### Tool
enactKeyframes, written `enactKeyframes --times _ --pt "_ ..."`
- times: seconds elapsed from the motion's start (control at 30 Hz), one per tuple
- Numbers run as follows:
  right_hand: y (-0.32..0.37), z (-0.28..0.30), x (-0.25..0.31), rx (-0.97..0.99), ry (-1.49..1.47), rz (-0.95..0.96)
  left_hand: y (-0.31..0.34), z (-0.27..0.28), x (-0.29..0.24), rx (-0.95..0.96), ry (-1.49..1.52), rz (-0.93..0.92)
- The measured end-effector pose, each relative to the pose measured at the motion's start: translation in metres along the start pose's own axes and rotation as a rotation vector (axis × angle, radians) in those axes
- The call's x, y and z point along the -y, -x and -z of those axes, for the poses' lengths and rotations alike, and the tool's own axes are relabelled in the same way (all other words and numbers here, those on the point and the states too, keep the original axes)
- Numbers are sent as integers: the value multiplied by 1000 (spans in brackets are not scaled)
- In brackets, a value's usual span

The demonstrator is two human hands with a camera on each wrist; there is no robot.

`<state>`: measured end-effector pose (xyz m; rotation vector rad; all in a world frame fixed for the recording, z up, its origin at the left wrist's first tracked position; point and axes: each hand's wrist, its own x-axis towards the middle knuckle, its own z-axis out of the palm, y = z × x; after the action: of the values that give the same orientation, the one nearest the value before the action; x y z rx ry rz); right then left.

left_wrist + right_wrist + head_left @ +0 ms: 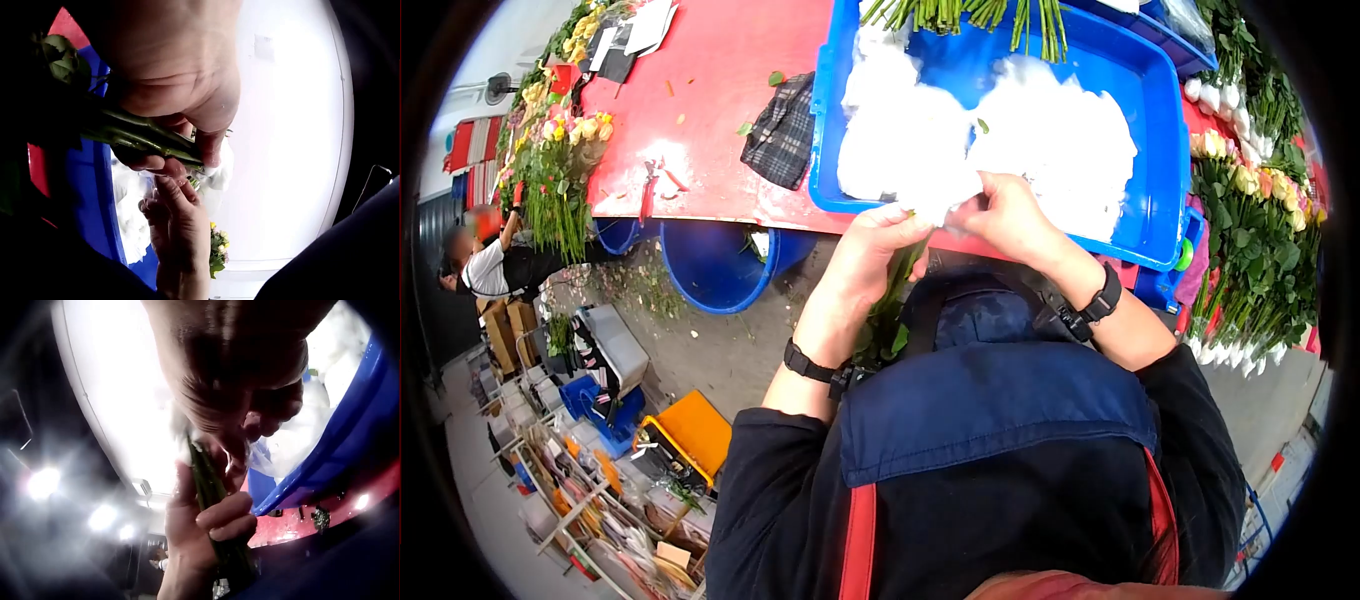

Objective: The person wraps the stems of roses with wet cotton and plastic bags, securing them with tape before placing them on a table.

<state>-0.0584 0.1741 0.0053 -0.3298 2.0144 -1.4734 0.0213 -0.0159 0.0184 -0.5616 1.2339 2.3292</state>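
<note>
In the head view my left hand [865, 255] grips a bunch of green flower stems [897, 290], leafy lower down, close to my body. Its thumb lies along the stems near their cut ends, as the left wrist view shows. White wet wadding [945, 195] covers those ends. My right hand [1012, 215] pinches this wadding with thumb and fingers, right beside the left fingertips. Beyond both hands stands a blue tray [1160, 130] with big white heaps [1050, 140] in it, overexposed in this view. The flower heads of the bunch are hidden.
More cut stems [960, 15] lie across the tray's far side. A dark checked cloth [782, 130] and red-handled pruners [648, 190] lie on the red table [710, 60]. Blue buckets [720, 265] stand below its edge. Rose bunches [1250, 220] are at right; another person [485, 265] is far left.
</note>
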Motion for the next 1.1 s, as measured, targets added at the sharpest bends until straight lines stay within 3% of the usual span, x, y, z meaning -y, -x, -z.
enactKeyframes --times 0.1,0.23,0.3,0.33,0.37,0.47,0.5,0.53,0.57,0.63,0.67,0.73,0.77,0.87,0.93,1.0,1.03,1.1 --pt "-1 4 1 48 -59 -38 1 1 -1 -81 -30 -3" --pt "-2 21 -1 -21 -683 -200 8 4 -2 -173 -176 -76" --pt "-4 17 15 -16 -675 -154 6 3 3 -223 -343 -126" --pt "-6 13 21 -16 -673 -130 6 1 5 -246 -491 -244" --pt "-9 9 22 -42 -548 -58 6 -2 8 -267 -640 -361" --pt "-8 -11 30 12 -46 491 -6 7 21 -358 -1010 -766" --pt "-1 -14 39 46 256 652 -10 12 21 -395 -1120 -910" --pt "3 -23 44 37 380 808 -12 17 20 -378 -1105 -907" --pt "8 -31 43 13 390 811 -14 23 17 -360 -1090 -906" --pt "11 -38 42 35 372 816 0 21 -1 -346 -720 -374" --pt "11 -38 36 51 325 730 3 24 -13 -321 -515 -233" --pt "8 -47 18 74 226 556 7 40 -31 -256 -216 -315" --pt "4 -56 12 122 21 271 8 44 -35 -224 -185 -361" --pt "-1 -90 14 235 -96 117 6 55 -41 6 61 -324" --pt "-4 -122 -1 386 -229 269 0 60 -38 24 149 -279" --pt "-10 -140 -11 401 -51 328 2 55 -37 3 146 -236" --pt "-10 -148 -11 321 -152 388 7 49 -39 -89 35 -257" --pt "-11 -151 -12 324 -212 217 11 63 -34 -191 -181 -254"
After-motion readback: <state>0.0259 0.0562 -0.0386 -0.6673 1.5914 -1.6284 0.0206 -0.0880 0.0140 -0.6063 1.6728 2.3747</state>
